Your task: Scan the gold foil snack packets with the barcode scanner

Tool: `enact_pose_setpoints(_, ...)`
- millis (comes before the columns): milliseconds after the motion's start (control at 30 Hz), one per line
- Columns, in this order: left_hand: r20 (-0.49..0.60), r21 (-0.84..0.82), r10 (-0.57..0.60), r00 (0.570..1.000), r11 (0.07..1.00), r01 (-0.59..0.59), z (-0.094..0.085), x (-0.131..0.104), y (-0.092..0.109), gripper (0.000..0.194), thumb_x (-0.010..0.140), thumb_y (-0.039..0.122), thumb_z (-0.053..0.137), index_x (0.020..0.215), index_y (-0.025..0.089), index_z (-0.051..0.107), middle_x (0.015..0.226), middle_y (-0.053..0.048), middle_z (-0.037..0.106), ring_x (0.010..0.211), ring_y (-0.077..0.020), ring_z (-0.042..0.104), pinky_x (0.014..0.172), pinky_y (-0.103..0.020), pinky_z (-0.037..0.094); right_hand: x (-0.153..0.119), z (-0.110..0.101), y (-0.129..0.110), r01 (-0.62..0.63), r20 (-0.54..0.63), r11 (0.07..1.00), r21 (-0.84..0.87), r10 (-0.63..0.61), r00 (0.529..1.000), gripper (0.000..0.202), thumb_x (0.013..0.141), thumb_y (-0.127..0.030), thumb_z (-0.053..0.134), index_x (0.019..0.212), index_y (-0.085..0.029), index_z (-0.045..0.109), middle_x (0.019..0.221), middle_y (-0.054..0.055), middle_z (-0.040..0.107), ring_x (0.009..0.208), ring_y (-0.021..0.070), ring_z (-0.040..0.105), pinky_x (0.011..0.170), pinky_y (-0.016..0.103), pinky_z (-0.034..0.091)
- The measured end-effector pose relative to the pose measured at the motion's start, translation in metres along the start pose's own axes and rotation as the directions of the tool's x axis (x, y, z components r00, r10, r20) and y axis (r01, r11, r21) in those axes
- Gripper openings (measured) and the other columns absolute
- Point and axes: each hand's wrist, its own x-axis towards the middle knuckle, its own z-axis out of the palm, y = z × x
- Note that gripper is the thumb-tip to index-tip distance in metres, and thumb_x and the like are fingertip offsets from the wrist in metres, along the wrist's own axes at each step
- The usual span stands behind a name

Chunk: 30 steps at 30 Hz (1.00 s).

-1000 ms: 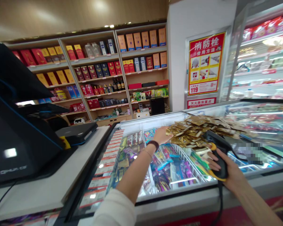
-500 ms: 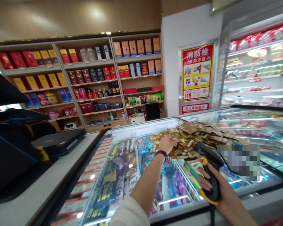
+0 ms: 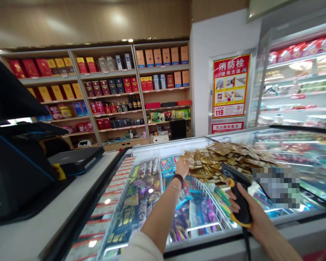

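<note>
My left hand (image 3: 182,166), with a beaded bracelet at its wrist, is at the left edge of a heap of gold packets (image 3: 214,161) on the chest freezer's glass top. Its fingers are closed on a gold packet (image 3: 189,158), partly hidden by the hand. My right hand (image 3: 248,208) is wrapped round the grip of a black and yellow barcode scanner (image 3: 243,203). The scanner's head points toward the heap, and its cable hangs down below. A blurred-out phone-like flat thing (image 3: 277,186) lies right of the scanner.
Under the glass, wire baskets (image 3: 210,195) hold colourful wrapped goods. A counter (image 3: 97,174) with a dark machine (image 3: 76,159) stands at left. Shelves of boxed goods (image 3: 111,87) line the back. A red poster (image 3: 230,87) hangs on the wall, beside a lit display fridge (image 3: 301,79).
My left hand has moved left and slightly back from the heap's middle to its left edge. The scanner stays in my right hand, shifted slightly. The whole view has turned a little left.
</note>
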Motion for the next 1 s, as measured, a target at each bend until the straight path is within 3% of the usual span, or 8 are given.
enact_pose_setpoints(133,-0.032,-0.157,-0.035,0.999,0.987,0.029,-0.047,-0.025,-0.027,0.028,0.099,0.025,0.069,0.125,0.019,0.077,0.116,-0.013,0.085,0.095,-0.0259,0.083,0.086,-0.039,0.069,0.024,0.019,-0.001,-0.027,0.075,0.972,-0.234,0.046,0.996,0.069,0.048,-0.062,0.110,0.084,-0.021,0.067,0.067,-0.004,0.061,0.046,0.0056,0.043,0.038,0.018,0.038)
enact_pose_setpoints(233,-0.003,-0.368,-0.040,0.999,0.929,0.036,-0.080,-0.042,-0.044,0.035,0.097,0.033,0.077,0.130,0.021,0.078,0.114,-0.010,0.085,0.097,-0.0252,0.083,0.090,-0.040,0.069,0.036,0.036,0.002,0.076,0.139,0.914,-0.399,-0.022,0.990,0.067,0.056,-0.068,0.105,0.087,-0.022,0.068,0.070,-0.002,0.064,0.045,0.0079,0.045,0.040,0.023,0.037)
enact_pose_setpoints(333,0.090,-0.579,-0.062,0.994,0.809,0.103,-0.102,-0.052,-0.054,0.043,0.090,0.047,0.088,0.122,0.019,0.082,0.105,-0.010,0.086,0.101,-0.0280,0.083,0.096,-0.043,0.066,0.035,0.047,0.005,0.240,0.205,0.731,-0.639,-0.140,0.969,0.060,0.074,-0.076,0.092,0.088,-0.022,0.069,0.062,-0.001,0.062,0.046,0.0122,0.048,0.046,0.028,0.041)
enact_pose_setpoints(467,0.105,-0.675,-0.098,0.990,0.723,0.144,-0.116,-0.059,-0.054,0.048,0.088,0.056,0.090,0.114,0.016,0.084,0.106,-0.014,0.086,0.105,-0.0298,0.083,0.098,-0.043,0.065,0.028,0.064,0.005,0.363,0.357,0.463,-0.809,-0.105,0.928,0.055,0.084,-0.076,0.081,0.080,-0.023,0.065,0.054,-0.001,0.059,0.048,0.0150,0.049,0.054,0.032,0.043)
enact_pose_setpoints(600,0.080,-0.689,-0.178,0.981,0.701,0.183,-0.126,-0.063,-0.052,0.042,0.087,0.052,0.091,0.109,0.017,0.083,0.101,-0.013,0.086,0.102,-0.0291,0.084,0.096,-0.042,0.065,0.040,0.096,0.009,0.364,0.480,0.571,-0.736,0.060,0.875,0.058,0.085,-0.080,0.077,0.082,-0.023,0.065,0.065,0.000,0.062,0.052,0.0140,0.049,0.054,0.031,0.041)
enact_pose_setpoints(700,0.066,-0.688,-0.194,0.979,0.702,0.186,-0.136,-0.063,-0.053,0.039,0.086,0.049,0.091,0.107,0.017,0.083,0.097,-0.012,0.086,0.098,-0.0285,0.084,0.094,-0.040,0.065,0.052,0.110,0.016,0.375,0.473,0.570,-0.731,0.027,0.881,0.060,0.084,-0.081,0.077,0.079,-0.024,0.060,0.062,-0.001,0.059,0.053,0.0143,0.050,0.055,0.030,0.041)
enact_pose_setpoints(900,0.027,-0.716,-0.185,0.982,0.683,0.148,-0.146,-0.058,-0.057,0.045,0.082,0.051,0.092,0.109,0.017,0.083,0.099,-0.013,0.087,0.097,-0.0317,0.085,0.086,-0.039,0.066,0.048,0.083,0.033,0.392,0.363,0.367,-0.843,-0.149,0.920,0.052,0.083,-0.077,0.075,0.076,-0.027,0.061,0.050,-0.002,0.053,0.048,0.0188,0.050,0.054,0.033,0.043)
enact_pose_setpoints(1000,0.036,-0.719,-0.174,0.984,0.679,0.146,-0.146,-0.057,-0.058,0.046,0.080,0.051,0.092,0.109,0.016,0.084,0.099,-0.013,0.087,0.093,-0.0309,0.084,0.083,-0.038,0.066,0.040,0.074,0.043,0.436,0.387,0.250,-0.865,-0.222,0.895,0.049,0.079,-0.076,0.074,0.078,-0.027,0.070,0.060,0.003,0.065,0.060,0.0263,0.064,0.061,0.036,0.052)
